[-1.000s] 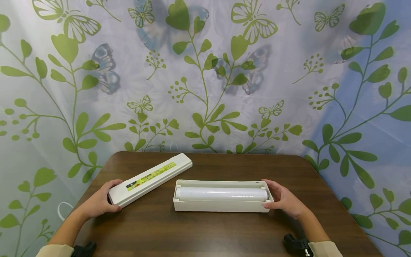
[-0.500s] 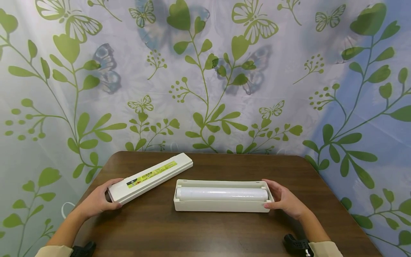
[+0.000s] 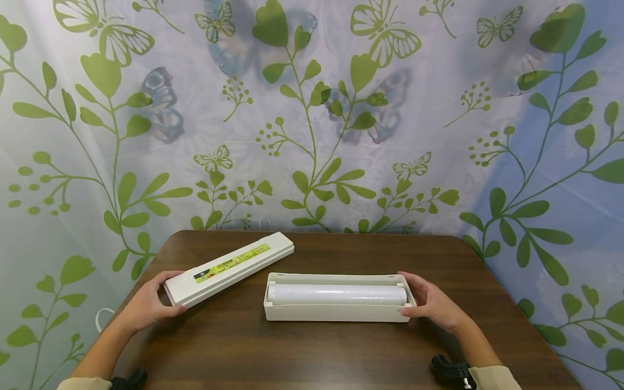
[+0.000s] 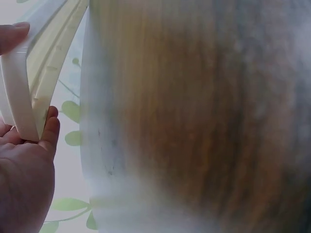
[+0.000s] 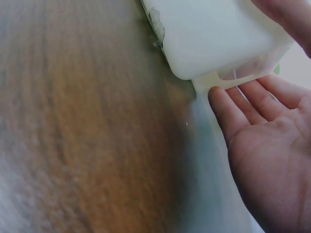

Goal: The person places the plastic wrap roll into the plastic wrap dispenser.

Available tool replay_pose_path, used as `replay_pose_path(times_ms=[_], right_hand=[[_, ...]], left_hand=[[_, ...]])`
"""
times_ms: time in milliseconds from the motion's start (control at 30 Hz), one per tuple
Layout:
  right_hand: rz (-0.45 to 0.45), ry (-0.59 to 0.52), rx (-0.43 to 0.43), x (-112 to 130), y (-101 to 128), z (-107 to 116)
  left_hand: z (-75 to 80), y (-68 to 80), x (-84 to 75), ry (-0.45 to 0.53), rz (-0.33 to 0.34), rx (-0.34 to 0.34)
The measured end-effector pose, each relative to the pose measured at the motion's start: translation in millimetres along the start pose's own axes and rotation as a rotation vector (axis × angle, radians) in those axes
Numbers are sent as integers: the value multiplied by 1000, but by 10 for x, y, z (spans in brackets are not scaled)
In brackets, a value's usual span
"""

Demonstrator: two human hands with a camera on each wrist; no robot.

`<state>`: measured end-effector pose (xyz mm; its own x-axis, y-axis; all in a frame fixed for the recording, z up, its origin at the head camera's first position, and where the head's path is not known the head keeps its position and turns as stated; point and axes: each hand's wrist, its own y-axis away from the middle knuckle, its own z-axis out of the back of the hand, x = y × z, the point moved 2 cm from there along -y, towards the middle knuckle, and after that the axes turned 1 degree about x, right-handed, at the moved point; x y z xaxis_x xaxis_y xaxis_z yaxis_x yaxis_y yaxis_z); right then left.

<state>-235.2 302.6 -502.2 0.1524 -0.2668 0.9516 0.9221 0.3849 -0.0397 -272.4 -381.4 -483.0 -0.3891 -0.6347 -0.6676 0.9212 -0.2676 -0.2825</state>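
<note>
A long white lid [image 3: 253, 261] with a yellow-green label lies slantwise over the left half of the table. My left hand [image 3: 148, 303] grips its near left end, thumb on the front side and fingers behind; the left wrist view shows the lid's hollow underside [image 4: 48, 63]. To its right an open white cling film box [image 3: 336, 313] stands level, with a roll of cling film [image 3: 336, 294] lying inside along its length. My right hand [image 3: 434, 304] holds the box's right end, thumb at the front corner and fingers at the back. In the right wrist view the fingertips [image 5: 221, 99] touch the box's end wall [image 5: 248, 68].
The brown wooden table [image 3: 312, 352] has rounded far corners. Behind it hangs a curtain [image 3: 439, 135] printed with green leaves and butterflies. A white cord loop [image 3: 99, 319] shows beyond the table's left edge. A black strap [image 3: 453, 371] sits at the right wrist.
My left hand and the lid have shifted very slightly, the lid's near end rising a little and its far end edging right. The right hand and the box have stayed put.
</note>
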Motion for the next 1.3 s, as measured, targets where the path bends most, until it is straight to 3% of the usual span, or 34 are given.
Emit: replay_pose_path(times_ms=[433,733,933,1300], right_hand=[[7,-6,0,1,2,-7],[9,1,3,15,5,-11],[13,-6,5,25,6,-13],[-1,0,-8,29,15,-19]], left_hand=[[-33,8,-50,52,-61,-94],[-46,-6,-92,60,-56,-132],[-65,-14,-109,65,-58,-147],[-128,-45,-140,174,-74,-138]])
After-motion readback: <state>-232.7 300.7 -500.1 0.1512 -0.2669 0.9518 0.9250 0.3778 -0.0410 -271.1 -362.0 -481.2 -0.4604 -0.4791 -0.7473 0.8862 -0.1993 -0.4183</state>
